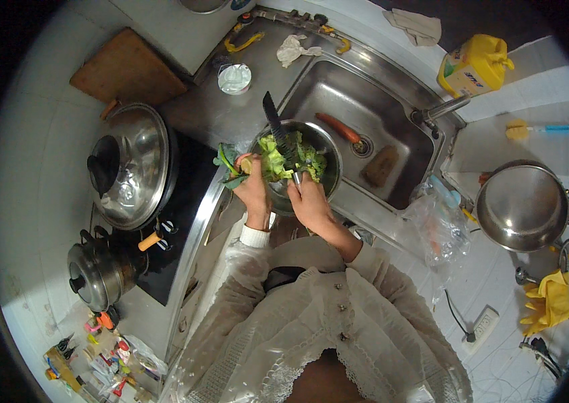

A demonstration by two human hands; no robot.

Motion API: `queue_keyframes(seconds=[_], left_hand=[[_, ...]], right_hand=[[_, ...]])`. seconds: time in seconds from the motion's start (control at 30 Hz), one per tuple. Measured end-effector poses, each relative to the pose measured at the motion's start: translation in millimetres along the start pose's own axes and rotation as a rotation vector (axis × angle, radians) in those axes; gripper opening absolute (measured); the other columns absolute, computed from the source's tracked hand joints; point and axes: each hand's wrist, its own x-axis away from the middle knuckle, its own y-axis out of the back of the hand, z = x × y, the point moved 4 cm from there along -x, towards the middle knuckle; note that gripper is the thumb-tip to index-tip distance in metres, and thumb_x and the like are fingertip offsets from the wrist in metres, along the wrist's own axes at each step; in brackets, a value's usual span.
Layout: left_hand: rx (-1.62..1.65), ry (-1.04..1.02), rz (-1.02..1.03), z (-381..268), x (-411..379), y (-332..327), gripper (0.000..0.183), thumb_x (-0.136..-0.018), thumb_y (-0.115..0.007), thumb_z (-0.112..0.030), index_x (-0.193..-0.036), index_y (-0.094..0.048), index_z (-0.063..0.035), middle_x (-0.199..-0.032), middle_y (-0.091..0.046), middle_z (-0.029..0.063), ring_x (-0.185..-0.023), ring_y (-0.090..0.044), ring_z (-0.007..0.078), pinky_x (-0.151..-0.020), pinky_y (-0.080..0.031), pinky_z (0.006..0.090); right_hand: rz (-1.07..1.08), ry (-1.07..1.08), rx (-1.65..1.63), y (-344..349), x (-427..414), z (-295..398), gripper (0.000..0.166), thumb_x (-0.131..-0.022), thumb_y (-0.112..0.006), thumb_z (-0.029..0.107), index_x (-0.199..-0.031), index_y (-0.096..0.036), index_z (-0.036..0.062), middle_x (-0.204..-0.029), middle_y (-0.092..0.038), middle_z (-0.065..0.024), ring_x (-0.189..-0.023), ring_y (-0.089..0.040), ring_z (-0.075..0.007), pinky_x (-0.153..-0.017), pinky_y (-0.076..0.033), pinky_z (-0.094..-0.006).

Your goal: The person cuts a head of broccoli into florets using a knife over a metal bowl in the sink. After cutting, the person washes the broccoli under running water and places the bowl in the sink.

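My right hand (309,201) is closed on the handle of a knife with a dark blade (272,117), which slants up across a round metal bowl (334,151). Green leafy vegetable pieces (309,156) lie in the bowl. My left hand (255,194) grips a leafy green vegetable stalk (229,163) at the bowl's left rim, its leaves sticking out to the left. Pale green leaves (272,153) are beside the blade; whether they are joined to the held stalk, I cannot tell. The bowl stands over the left edge of the sink, and my hands hide its near side.
In the steel sink (365,95) lie a carrot (337,127) and a brown item (380,166). A lidded wok (136,166) and a pot (95,277) stand at the left. Behind are a cutting board (126,68) and a white tub (234,79); a plastic bag (438,226) is at the right.
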Motion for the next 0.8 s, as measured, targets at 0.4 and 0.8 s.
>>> queue_keyframes(seconds=[0.4, 0.8], left_hand=[[-0.277, -0.234, 0.027, -4, 5, -9, 0.011, -0.081, -0.066, 0.0, -0.09, -0.059, 0.0002, -0.087, -0.059, 0.0008, -0.08, -0.054, 0.0102, -0.074, -0.044, 0.0255], [-0.142, -0.136, -0.038, 16, -7, -1, 0.006, -0.083, -0.064, -0.001, -0.087, -0.061, -0.0009, -0.089, -0.059, 0.0002, -0.081, -0.053, 0.0095, -0.074, -0.044, 0.025]], right_hand=[[0.029, 0.028, -0.007, -19, -6, -22, 0.029, -0.09, -0.055, 0.018, -0.087, -0.05, -0.0107, -0.066, -0.058, -0.0281, -0.067, -0.06, -0.0464, -0.059, -0.046, -0.0504], [0.09, -0.02, 0.133, -20, -11, -22, 0.029, -0.09, -0.052, 0.018, -0.093, -0.048, -0.0099, -0.065, -0.059, -0.0283, -0.066, -0.06, -0.0466, -0.059, -0.047, -0.0518]])
